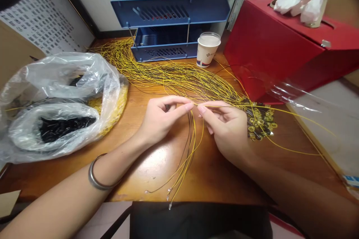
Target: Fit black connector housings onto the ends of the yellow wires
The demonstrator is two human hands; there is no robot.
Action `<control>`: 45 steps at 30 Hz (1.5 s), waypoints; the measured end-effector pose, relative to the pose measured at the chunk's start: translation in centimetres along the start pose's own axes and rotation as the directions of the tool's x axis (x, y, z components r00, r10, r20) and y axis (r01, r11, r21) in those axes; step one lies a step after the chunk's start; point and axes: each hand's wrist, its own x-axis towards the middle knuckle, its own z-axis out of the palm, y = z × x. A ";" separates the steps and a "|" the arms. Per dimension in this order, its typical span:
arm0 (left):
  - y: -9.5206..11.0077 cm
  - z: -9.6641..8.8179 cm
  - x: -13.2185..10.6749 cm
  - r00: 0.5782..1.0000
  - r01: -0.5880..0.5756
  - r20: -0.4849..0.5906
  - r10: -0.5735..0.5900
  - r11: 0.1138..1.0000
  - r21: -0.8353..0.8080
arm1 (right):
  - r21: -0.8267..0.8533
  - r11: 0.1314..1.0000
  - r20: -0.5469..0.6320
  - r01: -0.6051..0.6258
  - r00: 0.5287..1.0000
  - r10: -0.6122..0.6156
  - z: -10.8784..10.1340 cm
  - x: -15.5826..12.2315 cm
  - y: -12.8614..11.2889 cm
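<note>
Between thumb and forefinger, my left hand (pixel 165 117) pinches a thin yellow wire. Close to its right, my right hand (pixel 227 125) pinches yellow wire too, and a strand runs out past it to the right in a loop. Several yellow and dark wires (pixel 193 142) hang down from my left hand toward the table's front edge. They end in small clear tips (pixel 169 206). Behind both hands lies a long bundle of yellow and black wires (pixel 168 71). Its right end carries a cluster of yellow ring terminals (pixel 259 121) with black sleeves, partly behind my right hand.
At the left, a clear plastic bag (pixel 61 78) holds small black pieces (pixel 66 127) and yellow parts. A blue letter tray (pixel 174 11) stands at the back, beside a paper cup (pixel 208 50). A red box (pixel 269 48) with white tissue on top stands at the right on the wooden table (pixel 134 179).
</note>
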 end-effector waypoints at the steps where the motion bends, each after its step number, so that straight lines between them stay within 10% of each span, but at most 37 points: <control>1: 0.0 0.0 0.0 1.000 0.001 -0.004 -0.001 1.000 0.005 | 0.004 1.000 0.008 -0.004 1.000 0.004 0.0 0.0 0.0; 45: 0.6 0.0 0.2 0.999 0.037 -0.006 -0.036 0.998 0.057 | -0.027 0.999 0.002 -0.044 0.999 0.044 0.0 0.1 0.1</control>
